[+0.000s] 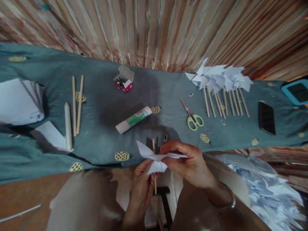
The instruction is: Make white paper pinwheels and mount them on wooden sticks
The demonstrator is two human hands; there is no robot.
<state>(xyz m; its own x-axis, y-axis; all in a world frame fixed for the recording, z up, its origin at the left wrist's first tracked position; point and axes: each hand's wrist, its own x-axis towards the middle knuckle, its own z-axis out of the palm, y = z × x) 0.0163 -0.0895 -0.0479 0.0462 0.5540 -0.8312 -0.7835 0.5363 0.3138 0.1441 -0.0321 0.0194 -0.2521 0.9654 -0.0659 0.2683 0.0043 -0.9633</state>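
Note:
A white paper pinwheel (157,157) is held over my lap, just in front of the table edge. Behind it runs a thin wooden stick (154,146), its top showing above the paper and its lower end below. My left hand (141,187) is closed around the stick under the paper blades. With thumb and fingers, my right hand (189,162) pinches the right-hand blade of the pinwheel. The blades partly hide the left fingertips, and where paper and stick meet is covered.
On the green cloth (101,96) lie a glue stick (133,120), scissors (192,118), a box of metal pins (124,79), wooden sticks (77,106), stacked paper (20,101) and a phone (266,118). Several finished pinwheels (218,77) lie back right. A bag of paper scraps (269,192) stands lower right.

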